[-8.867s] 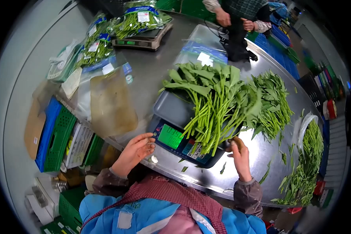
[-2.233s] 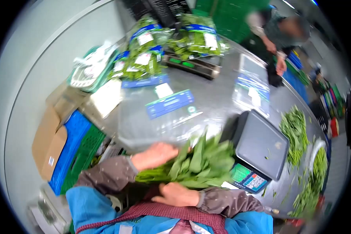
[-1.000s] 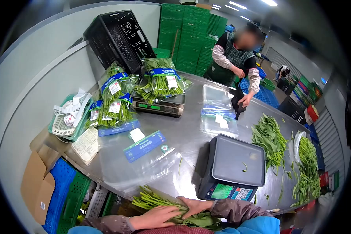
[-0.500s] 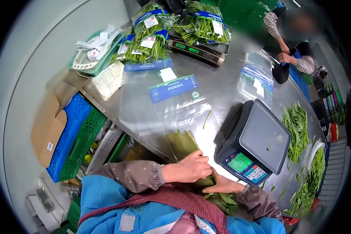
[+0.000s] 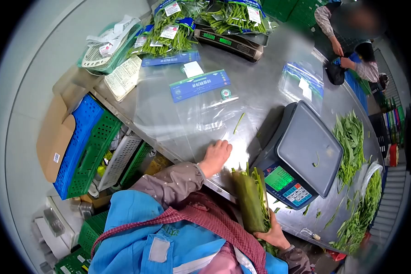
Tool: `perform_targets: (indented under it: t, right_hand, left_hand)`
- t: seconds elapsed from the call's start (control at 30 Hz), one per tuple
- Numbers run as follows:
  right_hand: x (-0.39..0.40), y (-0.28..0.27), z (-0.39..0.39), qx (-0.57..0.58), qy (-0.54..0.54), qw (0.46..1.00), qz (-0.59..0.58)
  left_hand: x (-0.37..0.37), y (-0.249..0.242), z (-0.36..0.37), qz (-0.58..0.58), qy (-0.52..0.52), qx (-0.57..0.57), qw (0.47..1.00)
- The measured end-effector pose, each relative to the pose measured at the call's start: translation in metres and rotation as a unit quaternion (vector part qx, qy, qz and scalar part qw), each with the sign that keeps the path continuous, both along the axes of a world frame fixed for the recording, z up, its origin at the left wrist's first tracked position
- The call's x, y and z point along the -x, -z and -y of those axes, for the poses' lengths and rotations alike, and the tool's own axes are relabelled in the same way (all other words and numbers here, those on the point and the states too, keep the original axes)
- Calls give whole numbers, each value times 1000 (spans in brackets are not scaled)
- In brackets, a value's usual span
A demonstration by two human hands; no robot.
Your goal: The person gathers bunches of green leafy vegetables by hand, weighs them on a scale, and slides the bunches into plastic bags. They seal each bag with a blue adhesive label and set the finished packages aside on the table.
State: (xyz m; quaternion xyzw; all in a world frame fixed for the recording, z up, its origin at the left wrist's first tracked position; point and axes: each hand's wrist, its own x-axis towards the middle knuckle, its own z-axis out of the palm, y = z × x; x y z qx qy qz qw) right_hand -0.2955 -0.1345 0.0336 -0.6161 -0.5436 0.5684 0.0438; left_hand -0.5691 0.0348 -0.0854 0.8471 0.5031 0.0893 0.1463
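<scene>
Wearer: blue jacket w/ pale patch on front, red-checked apron strap over shoulder. Brown dotted sleeve guards on both arms, gathered at wrists. Left hand [image 5: 216,155] & right hand [image 5: 274,234] bare, no gloves.

Your left hand [image 5: 216,156] lies on clear bags [image 5: 187,114] at the table [image 5: 260,86] edge; bare steel runs up the frame's middle from there. To its right the scale [image 5: 301,155] blocks passage, with the bundle [image 5: 251,201] in your right hand [image 5: 274,235] just before it. Loose greens [image 5: 349,141] fill the right. A second scale [image 5: 228,41] and packed bags [image 5: 169,32] close the top.
</scene>
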Motion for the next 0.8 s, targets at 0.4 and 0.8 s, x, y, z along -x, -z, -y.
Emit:
perform_targets:
  t: [0.4,0.8]
  right_hand:
    - [27,-8,-39,-122,-92,985,-75]
    - [66,17,-97,-67,-9,993,-101]
  left_hand:
    - [31,-20,-28,192,-41,57,979]
    - [2,-84,-17,277,-32,-135,951]
